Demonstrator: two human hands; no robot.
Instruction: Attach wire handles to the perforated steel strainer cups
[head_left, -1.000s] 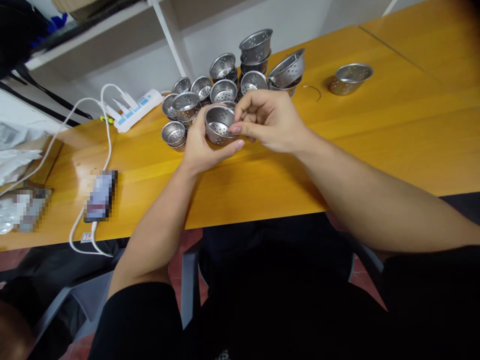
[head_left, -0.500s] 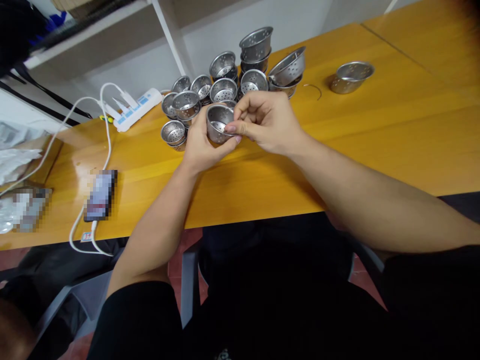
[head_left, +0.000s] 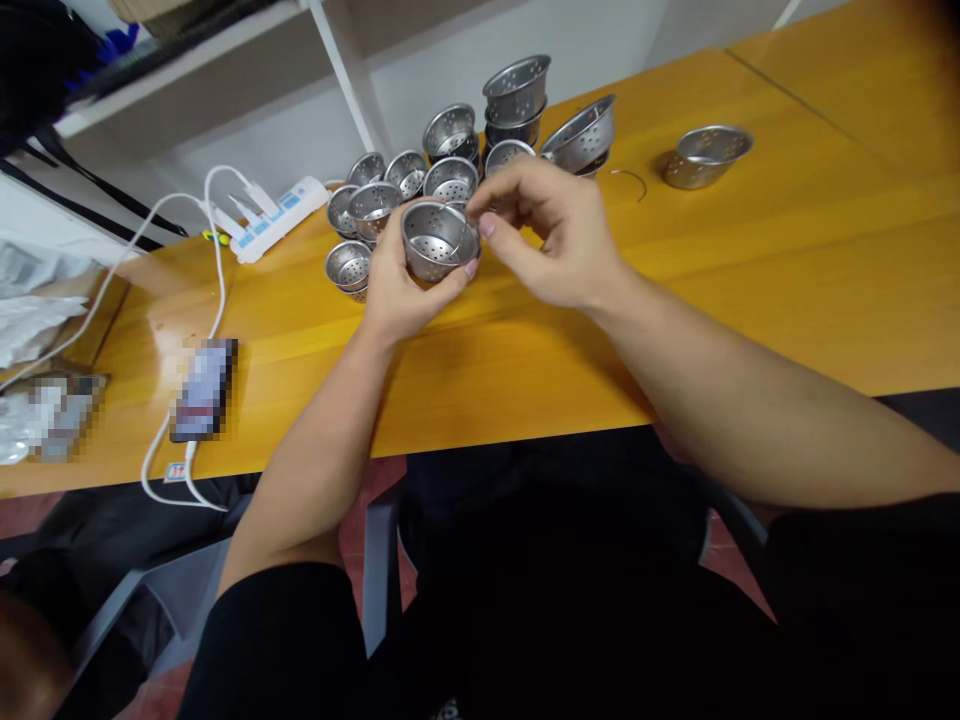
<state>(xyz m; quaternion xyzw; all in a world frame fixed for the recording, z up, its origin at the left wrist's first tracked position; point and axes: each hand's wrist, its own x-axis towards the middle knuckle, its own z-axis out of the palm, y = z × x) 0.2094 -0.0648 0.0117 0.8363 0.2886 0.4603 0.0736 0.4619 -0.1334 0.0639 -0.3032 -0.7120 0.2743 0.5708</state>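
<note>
A small perforated metal cup (head_left: pixel 436 245) is tilted in my left hand (head_left: pixel 405 290), which has its fingers behind the wall and its thumb along the near rim. Inside the cup a thin wire (head_left: pixel 459 240) runs up toward the right rim. My right hand (head_left: pixel 551 230) is at that rim, with thumb and index finger close together around what seems to be the wire's end. Its other fingers are curled. Behind the held cup stand several similar metal cups (head_left: pixel 451 180), some of them stacked.
A tilted cup (head_left: pixel 581 135) leans on another at the back. Farther right are a loose curved wire (head_left: pixel 634 182) and a single cup (head_left: pixel 709 157). To the left lie a white power strip (head_left: pixel 279 220) and a phone (head_left: pixel 204 390) with white cables. The table's front edge is close to me.
My right thumb has come out of the cup and the hand has drawn back slightly to the right. More of the cup's inside and the thin wire now show.
</note>
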